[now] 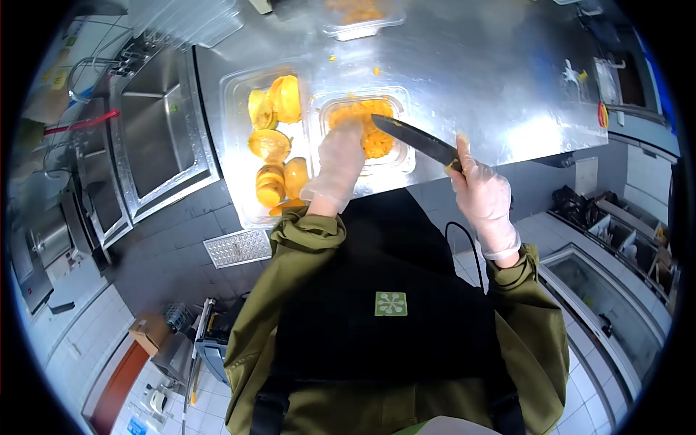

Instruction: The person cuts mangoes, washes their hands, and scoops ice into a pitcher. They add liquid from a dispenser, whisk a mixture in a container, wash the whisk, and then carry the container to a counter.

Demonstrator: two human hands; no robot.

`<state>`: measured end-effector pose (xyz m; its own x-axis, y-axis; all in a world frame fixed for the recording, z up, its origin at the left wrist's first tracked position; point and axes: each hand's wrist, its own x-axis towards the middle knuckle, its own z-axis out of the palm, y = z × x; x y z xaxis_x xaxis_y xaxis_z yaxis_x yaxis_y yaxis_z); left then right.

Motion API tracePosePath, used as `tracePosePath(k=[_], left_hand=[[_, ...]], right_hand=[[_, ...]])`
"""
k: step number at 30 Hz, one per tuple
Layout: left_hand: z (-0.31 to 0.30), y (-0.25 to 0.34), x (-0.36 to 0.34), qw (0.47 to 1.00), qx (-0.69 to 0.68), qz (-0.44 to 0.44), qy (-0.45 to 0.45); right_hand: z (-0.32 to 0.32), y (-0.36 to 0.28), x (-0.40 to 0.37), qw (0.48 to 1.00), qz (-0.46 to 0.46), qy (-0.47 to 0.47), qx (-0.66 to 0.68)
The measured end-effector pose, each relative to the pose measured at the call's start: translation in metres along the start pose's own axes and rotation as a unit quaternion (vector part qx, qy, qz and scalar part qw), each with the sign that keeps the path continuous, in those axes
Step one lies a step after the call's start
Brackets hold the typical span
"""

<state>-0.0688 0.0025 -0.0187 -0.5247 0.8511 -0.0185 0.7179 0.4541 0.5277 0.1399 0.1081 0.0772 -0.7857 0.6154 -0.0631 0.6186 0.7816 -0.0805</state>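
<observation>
My right hand, in a clear glove, is closed round the handle of a kitchen knife. The dark blade points left, its tip over a clear plastic container of diced orange fruit, which looks like mango. My gloved left hand is over the left side of that container, fingers toward the fruit. Blur and the orange behind hide whether those fingers hold a piece. Just left stands a larger clear tray with peeled mango pieces, some cut open or sliced.
The containers stand on a steel worktop with a few orange scraps. Another container of orange pieces is at the far edge. Stacked clear containers stand at the back left, beside a steel sink.
</observation>
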Motion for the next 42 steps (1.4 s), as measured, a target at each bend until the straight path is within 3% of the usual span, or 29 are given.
tracePosePath(k=[1, 3, 8, 11, 16, 20, 23, 25, 27, 28, 31, 32, 35, 37, 40, 42], left_hand=[[-0.002, 0.005, 0.000, 0.999, -0.004, -0.014, -0.032], [-0.015, 0.017, -0.004, 0.999, -0.033, -0.016, 0.014], [-0.034, 0.034, -0.032, 0.991, -0.045, -0.069, 0.103], [-0.036, 0.043, -0.036, 0.968, -0.158, 0.008, 0.194], [-0.021, 0.040, -0.017, 0.972, -0.133, 0.091, 0.169], [-0.018, 0.022, -0.024, 0.969, -0.111, 0.105, 0.195], [-0.008, 0.013, -0.028, 0.981, -0.077, 0.060, 0.170], [-0.012, 0.020, -0.027, 0.985, -0.089, 0.013, 0.147], [-0.013, 0.019, -0.024, 0.987, -0.090, -0.038, 0.130], [-0.010, 0.017, -0.023, 0.982, -0.095, -0.033, 0.161], [-0.012, 0.020, -0.021, 0.960, -0.122, -0.001, 0.253], [-0.014, 0.028, -0.020, 0.947, -0.141, 0.014, 0.288], [0.000, 0.039, -0.014, 0.927, -0.140, 0.092, 0.334], [0.004, 0.037, -0.022, 0.981, -0.115, -0.006, 0.157], [-0.016, 0.027, -0.038, 0.980, -0.110, 0.004, 0.166], [-0.033, 0.006, -0.046, 0.985, -0.061, -0.040, 0.154]], right_hand=[[0.000, -0.001, -0.001, 0.999, 0.022, -0.012, 0.020], [0.005, -0.012, 0.005, 0.995, 0.064, -0.030, 0.068], [0.037, -0.047, 0.025, 0.993, 0.013, 0.023, 0.115], [0.049, -0.059, 0.037, 0.995, -0.006, 0.051, 0.081], [0.063, -0.072, 0.048, 0.998, 0.004, 0.055, 0.033], [0.040, -0.068, 0.043, 0.988, 0.081, 0.025, 0.127], [0.038, -0.046, 0.037, 0.938, 0.128, -0.067, 0.315], [0.037, -0.046, 0.037, 0.846, 0.165, -0.123, 0.491], [0.031, -0.046, 0.041, 0.720, 0.211, -0.189, 0.633], [0.033, -0.046, 0.041, 0.682, 0.172, -0.187, 0.685], [0.028, -0.050, 0.040, 0.649, 0.145, -0.183, 0.724], [0.034, -0.049, 0.040, 0.635, 0.175, -0.178, 0.731], [0.043, -0.042, 0.042, 0.666, 0.128, -0.198, 0.708], [0.029, -0.048, 0.040, 0.708, 0.136, -0.146, 0.677], [0.013, -0.049, 0.039, 0.715, 0.092, -0.095, 0.686], [0.009, -0.049, 0.037, 0.714, 0.096, -0.085, 0.688]])
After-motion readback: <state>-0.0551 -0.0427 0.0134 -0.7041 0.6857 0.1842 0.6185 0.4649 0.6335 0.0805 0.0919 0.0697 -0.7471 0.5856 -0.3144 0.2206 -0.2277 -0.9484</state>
